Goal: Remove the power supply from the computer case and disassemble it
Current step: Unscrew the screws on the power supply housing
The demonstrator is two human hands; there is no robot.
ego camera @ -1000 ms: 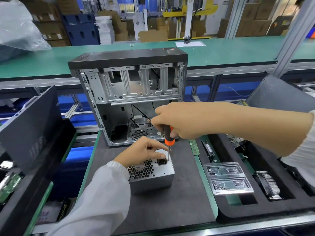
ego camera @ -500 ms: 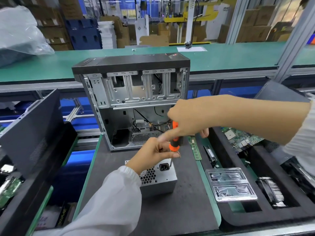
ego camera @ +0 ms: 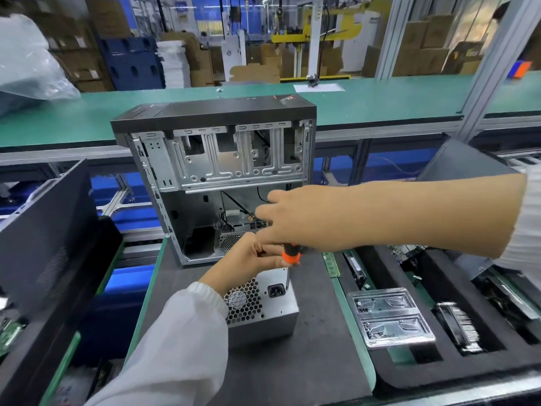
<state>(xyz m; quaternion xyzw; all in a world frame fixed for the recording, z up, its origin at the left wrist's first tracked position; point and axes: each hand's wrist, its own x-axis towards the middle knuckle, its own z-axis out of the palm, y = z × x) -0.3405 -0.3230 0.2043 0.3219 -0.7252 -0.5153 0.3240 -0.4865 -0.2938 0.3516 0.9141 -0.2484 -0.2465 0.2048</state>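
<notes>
The silver power supply (ego camera: pixel 263 306) lies on the dark mat in front of the open computer case (ego camera: pixel 216 177), its honeycomb grille and power socket facing up. My right hand (ego camera: pixel 295 224) grips an orange-and-black screwdriver (ego camera: pixel 290 254) upright, its shaft reaching down to the supply's top face beside the socket. My left hand (ego camera: pixel 248 256) hovers just above the supply, its curled fingers touching the screwdriver's orange collar. The screwdriver tip is partly hidden by blur.
A clear plastic tray (ego camera: pixel 389 317) with screws sits on the black foam organiser (ego camera: pixel 439 364) at right, beside a heatsink (ego camera: pixel 456 320) and a memory stick (ego camera: pixel 330 263). A removed black side panel (ego camera: pixel 44 230) leans at left. A green conveyor (ego camera: pixel 380 98) runs behind the case.
My left hand has risen off the power supply to the screwdriver's collar. My right hand has lifted the screwdriver slightly and shifted a little right. The camera moved closer.
</notes>
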